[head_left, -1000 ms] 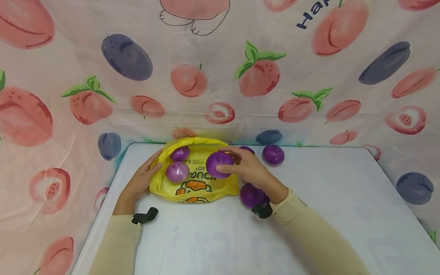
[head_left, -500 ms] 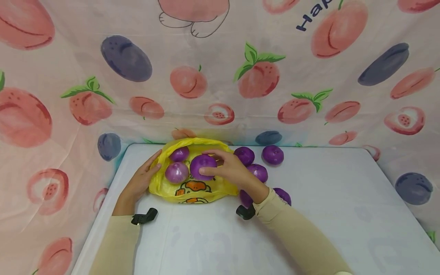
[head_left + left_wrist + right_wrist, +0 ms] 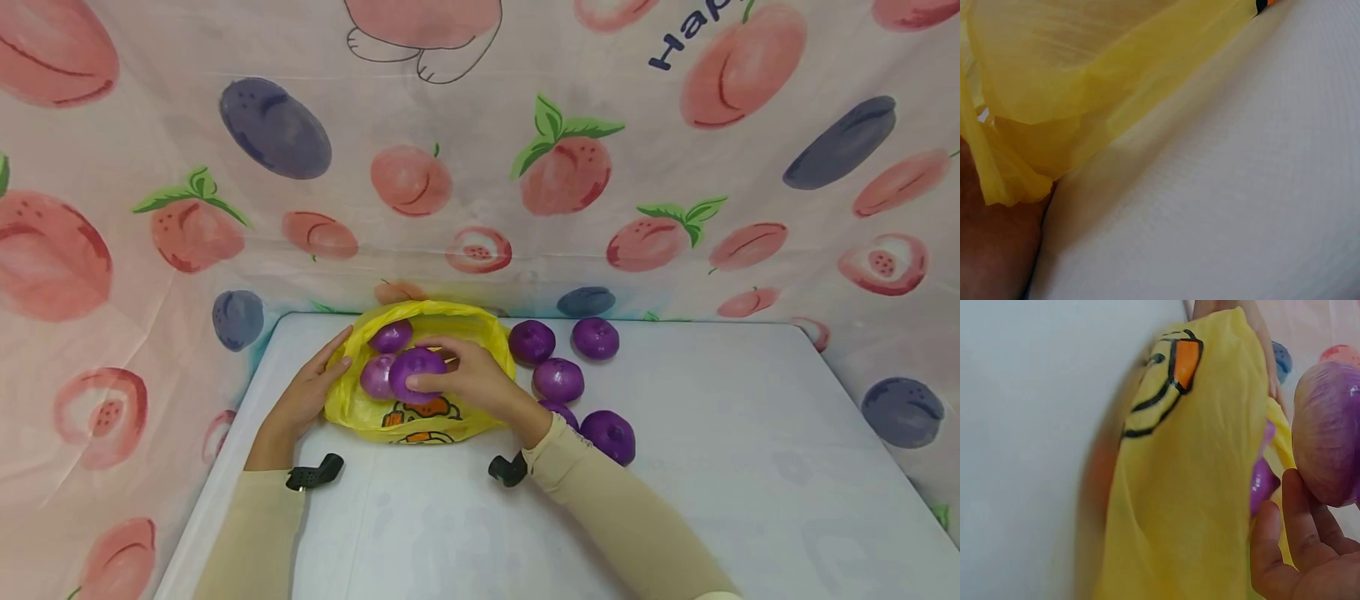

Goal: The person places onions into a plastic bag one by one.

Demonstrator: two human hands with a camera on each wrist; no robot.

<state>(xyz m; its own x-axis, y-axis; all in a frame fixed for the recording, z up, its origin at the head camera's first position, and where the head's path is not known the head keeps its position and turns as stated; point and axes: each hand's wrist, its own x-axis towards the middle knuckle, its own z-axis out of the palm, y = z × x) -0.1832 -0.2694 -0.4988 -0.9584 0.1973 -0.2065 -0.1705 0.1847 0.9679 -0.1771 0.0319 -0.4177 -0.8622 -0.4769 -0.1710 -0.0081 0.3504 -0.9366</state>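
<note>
My right hand (image 3: 476, 379) holds a purple onion (image 3: 417, 375) over the open mouth of a yellow plastic bag (image 3: 491, 333). The onion shows large in the right wrist view, with the fingers (image 3: 1300, 519) beneath and around it. Inside the bag lie two more onions, one at the back (image 3: 392, 336) and a paler one (image 3: 375, 377) partly covered by the held onion. My left hand (image 3: 303, 396) grips the bag at its left side, thumb and fingers at the rim. Yellow film (image 3: 1104, 81) covers part of that hand in the left wrist view.
Several purple onions stand right of the bag on the white table (image 3: 720, 467), among them a back one (image 3: 596, 338), a middle one (image 3: 558, 380) and a front one (image 3: 613, 437). A fruit-printed cloth (image 3: 480, 125) hangs behind the table's back edge.
My right hand has carried the onion leftward across the bag's mouth and slightly down, partly over the paler onion. The onions on the right have come into fuller view. The left hand has stayed put.
</note>
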